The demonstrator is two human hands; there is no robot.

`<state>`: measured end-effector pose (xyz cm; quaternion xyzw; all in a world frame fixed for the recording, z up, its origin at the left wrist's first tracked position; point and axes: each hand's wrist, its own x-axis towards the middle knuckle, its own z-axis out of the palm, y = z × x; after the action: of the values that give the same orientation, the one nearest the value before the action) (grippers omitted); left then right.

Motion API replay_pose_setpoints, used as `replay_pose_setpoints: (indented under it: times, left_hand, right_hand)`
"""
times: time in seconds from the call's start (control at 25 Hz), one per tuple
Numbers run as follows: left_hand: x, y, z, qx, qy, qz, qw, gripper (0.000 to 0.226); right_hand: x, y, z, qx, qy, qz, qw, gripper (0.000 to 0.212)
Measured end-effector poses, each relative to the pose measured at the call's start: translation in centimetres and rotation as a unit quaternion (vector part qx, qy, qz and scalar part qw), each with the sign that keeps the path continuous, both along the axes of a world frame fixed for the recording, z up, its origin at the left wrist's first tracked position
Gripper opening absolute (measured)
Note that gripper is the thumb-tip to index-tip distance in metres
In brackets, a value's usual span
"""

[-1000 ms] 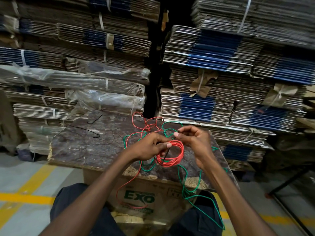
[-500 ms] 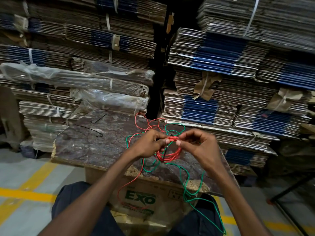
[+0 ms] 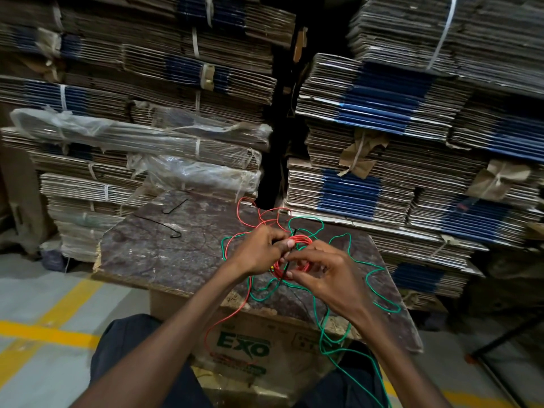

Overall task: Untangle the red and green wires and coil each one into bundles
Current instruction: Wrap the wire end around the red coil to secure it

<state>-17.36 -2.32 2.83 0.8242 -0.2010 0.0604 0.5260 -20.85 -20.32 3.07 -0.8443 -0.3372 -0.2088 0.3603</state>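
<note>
Both hands meet over the far right part of a worn board [image 3: 164, 254] that lies on a cardboard box [image 3: 244, 351] printed EXO. The left hand [image 3: 259, 253] has its fingers curled round a small red coil [image 3: 304, 262], holding it from the left side. The right hand [image 3: 326, 275] comes in from the right with its fingers bent, thumb and forefinger pinching at the near edge of the coil, where a thin black tie [image 3: 290, 257] crosses the loops; whether the fingertips grip the tie or the coil itself cannot be told. Loose red wire [image 3: 259, 214] still lies in open loops on the board beyond the hands, and another strand runs down over the board's near edge in front of the box. The green wire [image 3: 363, 265] is uncoiled: it winds in slack curves on the board around and under the hands, crosses the red near the far edge, and trails off the near edge toward the person's lap. Two short black ties [image 3: 173, 206] lie apart on the left of the board. Strapped stacks of flattened cardboard [image 3: 382, 113] rise behind
</note>
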Motion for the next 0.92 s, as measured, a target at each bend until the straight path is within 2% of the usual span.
replay_pose_setpoints:
  times: [0.16, 0.4, 0.52, 0.72, 0.92]
  left_hand:
    - [-0.1, 0.1, 0.0, -0.018, 0.01, 0.002, 1.0, 0.031]
    - [0.0, 0.2, -0.3, -0.029, 0.013, 0.01, 0.999, 0.031]
    - [-0.1, 0.2, -0.4, -0.048, 0.015, -0.001, 0.999, 0.032]
    - [-0.1, 0.2, -0.9, -0.102, 0.009, -0.026, 0.994, 0.021]
    - [-0.1, -0.5, -1.0, -0.142, -0.007, -0.022, 0.99, 0.017]
  right_hand:
    - [0.3, -0.1, -0.1, -0.003, 0.01, 0.009, 1.0, 0.016]
    - [0.2, 0.1, -0.3, -0.025, 0.013, -0.001, 1.0, 0.02]
    - [0.4, 0.0, -0.5, 0.016, 0.042, 0.018, 0.999, 0.014]
    - [0.3, -0.6, -0.6, 0.119, 0.108, 0.101, 0.982, 0.003]
    - [-0.2, -0.8, -0.2, 0.206, 0.185, 0.098, 0.956, 0.013]
